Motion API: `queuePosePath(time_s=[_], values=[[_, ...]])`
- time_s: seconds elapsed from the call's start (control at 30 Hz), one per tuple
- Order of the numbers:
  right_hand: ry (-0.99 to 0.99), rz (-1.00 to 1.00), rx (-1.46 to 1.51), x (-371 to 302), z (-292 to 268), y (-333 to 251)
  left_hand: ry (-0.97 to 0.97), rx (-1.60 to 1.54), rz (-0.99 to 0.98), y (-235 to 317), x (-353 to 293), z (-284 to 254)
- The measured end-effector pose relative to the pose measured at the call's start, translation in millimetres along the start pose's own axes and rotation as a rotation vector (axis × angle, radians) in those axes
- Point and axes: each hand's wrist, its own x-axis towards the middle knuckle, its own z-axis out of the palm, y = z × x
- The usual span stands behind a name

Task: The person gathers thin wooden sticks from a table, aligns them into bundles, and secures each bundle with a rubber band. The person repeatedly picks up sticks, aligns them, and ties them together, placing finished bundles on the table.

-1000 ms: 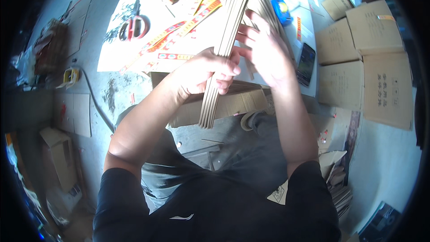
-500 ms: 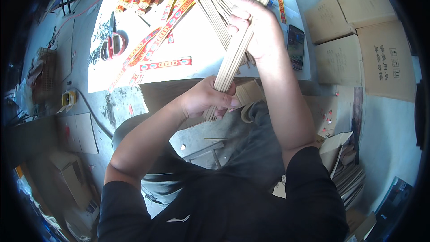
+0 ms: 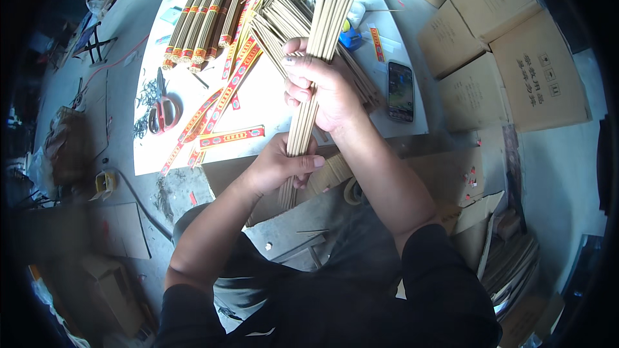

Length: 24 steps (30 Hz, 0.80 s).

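A bundle of incense sticks [image 3: 327,16] stands tilted in front of me, its upper end leaning slightly right. My left hand [image 3: 282,166] is closed round its lower part, thumb laid across the front. Higher up, my right hand [image 3: 322,84] wraps the same bundle with its fingers. The sticks' lower ends poke out below my left hand, off the table's near edge. Behind my right hand lies a heap of loose incense sticks [image 3: 284,16]. Left of that, several wrapped incense bundles [image 3: 207,20] are stacked, and red-and-yellow paper strips [image 3: 232,135] lie on the table.
Red-handled scissors [image 3: 164,115] lie on the white table [image 3: 145,154] at left. A phone [image 3: 400,92] rests near its right edge, with a blue tape dispenser [image 3: 350,37] farther in. Cardboard boxes [image 3: 538,74] stand at right. An open carton [image 3: 258,209] sits below the table's edge.
The bundle and both hands have shifted left and down in view, and the bundle is more upright. Both hands still grip it. The view has tipped to show more of the table's far side.
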Motion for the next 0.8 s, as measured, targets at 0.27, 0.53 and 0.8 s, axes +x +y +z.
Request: queuePosePath(time_s=[0.27, 0.53, 0.8], values=[[0.176, -0.026, -0.190, -2.8, -1.6, 38.0, 0.418, 0.378, 0.040, -14.6, 15.1, -3.3], [0.169, 0.016, -0.299, 1.6, -3.8, 55.4, 0.317, -0.037, 0.079, -20.3, 15.2, -6.8], [0.576, -0.265, -1.630, 13.8, -72.3, -39.6, -0.086, -0.564, 0.017, 10.6, -3.4, -39.0]])
